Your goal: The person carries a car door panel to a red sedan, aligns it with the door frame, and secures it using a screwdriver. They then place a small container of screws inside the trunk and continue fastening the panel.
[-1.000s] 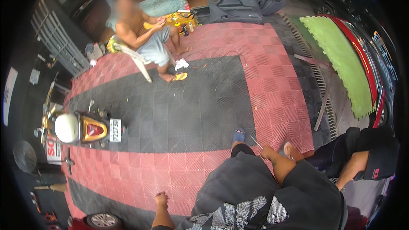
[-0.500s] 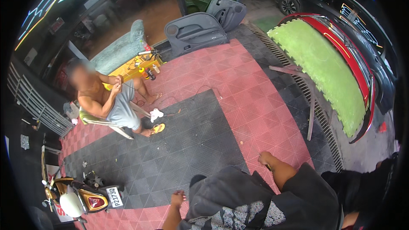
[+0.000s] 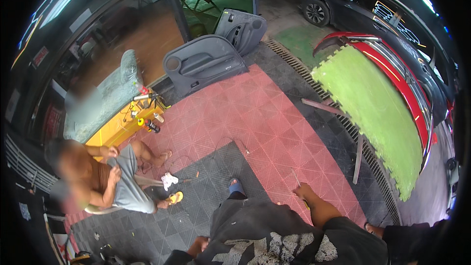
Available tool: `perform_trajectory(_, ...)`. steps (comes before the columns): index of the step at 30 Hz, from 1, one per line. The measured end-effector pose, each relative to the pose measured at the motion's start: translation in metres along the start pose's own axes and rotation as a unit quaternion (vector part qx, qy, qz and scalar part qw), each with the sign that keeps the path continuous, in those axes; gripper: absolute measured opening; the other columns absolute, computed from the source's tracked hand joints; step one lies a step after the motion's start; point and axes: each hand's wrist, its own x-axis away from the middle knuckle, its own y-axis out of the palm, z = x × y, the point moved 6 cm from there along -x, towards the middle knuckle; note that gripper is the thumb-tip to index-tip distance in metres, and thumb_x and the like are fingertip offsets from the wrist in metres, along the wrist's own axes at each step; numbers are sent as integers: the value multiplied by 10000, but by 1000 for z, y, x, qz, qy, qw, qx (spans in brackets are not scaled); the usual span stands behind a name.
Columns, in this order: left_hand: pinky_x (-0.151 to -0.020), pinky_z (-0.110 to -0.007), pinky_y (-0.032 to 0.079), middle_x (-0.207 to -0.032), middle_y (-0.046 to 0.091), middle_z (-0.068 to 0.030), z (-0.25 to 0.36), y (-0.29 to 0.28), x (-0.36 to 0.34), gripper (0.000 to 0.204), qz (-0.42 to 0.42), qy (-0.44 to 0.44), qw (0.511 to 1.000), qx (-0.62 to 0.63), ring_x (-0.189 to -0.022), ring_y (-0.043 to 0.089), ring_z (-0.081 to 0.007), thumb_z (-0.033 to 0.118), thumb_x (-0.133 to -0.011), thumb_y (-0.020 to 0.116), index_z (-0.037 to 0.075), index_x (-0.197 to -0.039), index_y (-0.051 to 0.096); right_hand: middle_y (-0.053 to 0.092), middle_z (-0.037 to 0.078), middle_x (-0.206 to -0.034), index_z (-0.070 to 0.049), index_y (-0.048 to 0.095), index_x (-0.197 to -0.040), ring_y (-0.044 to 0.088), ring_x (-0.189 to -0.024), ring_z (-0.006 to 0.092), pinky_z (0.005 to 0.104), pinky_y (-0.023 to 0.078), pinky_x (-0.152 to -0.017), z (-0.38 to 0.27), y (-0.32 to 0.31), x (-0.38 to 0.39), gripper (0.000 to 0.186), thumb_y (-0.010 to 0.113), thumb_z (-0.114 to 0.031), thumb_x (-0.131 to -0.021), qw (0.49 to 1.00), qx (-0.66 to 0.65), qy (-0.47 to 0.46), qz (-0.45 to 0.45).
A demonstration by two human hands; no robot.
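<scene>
The fingers of the right hand (image 3: 306, 194) were curled round a thin tool (image 3: 296, 177) — its shaft poking out ahead, above the red tiles (image 3: 274, 137). The left hand (image 3: 198, 245) hung low beside the dark shirt (image 3: 260, 221); whether its fingers were open or closed, I could not tell. Farther out stood grey door panels (image 3: 211, 61) — and, rightward, a green mat (image 3: 368, 113) beside a red bumper (image 3: 403, 93).

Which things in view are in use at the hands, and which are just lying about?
In use:
- thin rod-like tool, held in the right hand
- left hand: low beside the black shirt, grip unclear

Lying about:
- grey door panels
- green mat
- red car part
- white cloth
</scene>
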Motion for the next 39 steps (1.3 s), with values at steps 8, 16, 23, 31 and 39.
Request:
perform_trajectory(8, -1006, -546, 557, -1163, 771, -217, 235, -485, -222, 389, 165, 71, 906, -382, -1145, 727, -398, 277, -971, 513, 47, -1077, 808, 783, 218, -986, 63, 751, -1108, 771, -850, 388, 469, 618, -740, -36, -60, -34, 534, 831, -412, -878, 945, -213, 249, 2)
perform_trajectory(16, -851, -444, 579, -1017, 787, -236, 562, -701, -323, 399, 310, 229, 894, 227, -933, 756, -411, 319, -954, 723, 38, -1237, 744, 744, 185, -848, 1, 728, -944, 748, -780, 330, 455, 583, -665, -28, -87, -257, 195, 786, -156, -844, 954, -134, 218, -159)
perform_trajectory(23, -890, -454, 587, -1007, 795, -212, 612, -686, -411, 371, 217, 182, 959, 19, -971, 765, -376, 389, -942, 724, 93, -1157, 786, 701, 127, -776, 7, 701, -1234, 708, -731, 289, 429, 579, -661, -158, -313, -579, 403, 761, -249, -929, 981, -85, -121, 124)
perform_trajectory(31, -517, -394, 523, -819, 747, -97, 515, -740, -527, 324, 75, -159, 925, 336, -675, 719, -237, 349, -968, 758, 87, -1159, 765, 638, 89, -682, -30, 677, -1093, 575, -474, 177, 357, 453, -426, -391, -487, -689, 241, 727, -237, -981, 945, -314, 82, -39)
perform_trajectory(39, -854, -433, 596, -1009, 797, -214, 554, -1083, -718, 435, 198, -7, 958, 208, -914, 777, -313, 404, -958, 745, 25, -1170, 775, 692, 128, -723, -47, 753, -1042, 616, -519, 220, 399, 460, -496, -464, -417, -806, 295, 727, -331, -966, 931, -308, 157, -113)
